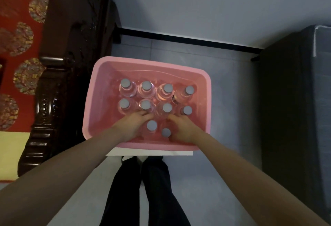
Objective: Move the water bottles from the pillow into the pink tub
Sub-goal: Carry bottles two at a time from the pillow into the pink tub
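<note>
The pink tub (100,86) sits on a white stand in front of me. Several clear water bottles with grey caps stand upright inside it in rows. My left hand (133,124) reaches into the tub and wraps around the body of one front bottle (151,125). My right hand (182,127) holds the other front bottle (166,132) beside it. Both bottles stand upright near the tub's front wall. The pillow is out of view.
A dark carved wooden bed frame (53,86) with a red patterned cover (21,34) stands at the left. A dark cabinet (293,103) is at the right. My legs in dark trousers (143,190) stand on the grey floor below the tub.
</note>
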### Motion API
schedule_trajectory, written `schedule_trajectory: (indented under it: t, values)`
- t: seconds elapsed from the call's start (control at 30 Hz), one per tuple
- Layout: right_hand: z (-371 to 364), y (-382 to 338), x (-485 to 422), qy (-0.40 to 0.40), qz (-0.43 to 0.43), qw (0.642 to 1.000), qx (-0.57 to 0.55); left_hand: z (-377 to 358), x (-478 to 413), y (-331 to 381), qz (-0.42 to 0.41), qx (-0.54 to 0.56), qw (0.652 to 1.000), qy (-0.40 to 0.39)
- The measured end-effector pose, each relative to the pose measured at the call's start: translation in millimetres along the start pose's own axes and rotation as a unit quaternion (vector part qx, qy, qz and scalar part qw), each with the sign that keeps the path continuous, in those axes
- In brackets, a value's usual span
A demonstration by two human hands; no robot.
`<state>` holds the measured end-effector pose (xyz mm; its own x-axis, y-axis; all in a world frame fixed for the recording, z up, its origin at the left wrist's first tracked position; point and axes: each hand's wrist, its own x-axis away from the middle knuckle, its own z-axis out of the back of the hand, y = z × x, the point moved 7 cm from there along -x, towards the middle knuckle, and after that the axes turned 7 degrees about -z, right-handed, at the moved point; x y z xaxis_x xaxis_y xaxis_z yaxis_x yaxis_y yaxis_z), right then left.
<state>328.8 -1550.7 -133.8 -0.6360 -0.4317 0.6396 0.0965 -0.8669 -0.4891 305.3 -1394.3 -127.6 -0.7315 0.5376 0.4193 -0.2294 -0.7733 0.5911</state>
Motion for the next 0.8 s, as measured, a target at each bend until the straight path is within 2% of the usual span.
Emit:
schedule_trajectory:
  t: [0.13,0.33,0.53,0.8]
  values:
    - [-3,5,-2,0.005,-0.031,0.999,-0.007,-10,-4,-2,-0.032,-0.008,0.999,-0.016]
    - [1,10,11,0.061,-0.059,0.996,0.017,-8,-7,0,-0.074,-0.163,0.983,-0.040]
    - [9,2,27,0.111,-0.026,0.993,-0.002,-9,-2,-4,-0.082,-0.158,0.983,-0.054]
    - [13,-4,33,0.157,-0.027,0.986,-0.040,-8,5,-3,-0.059,-0.109,0.990,-0.071]
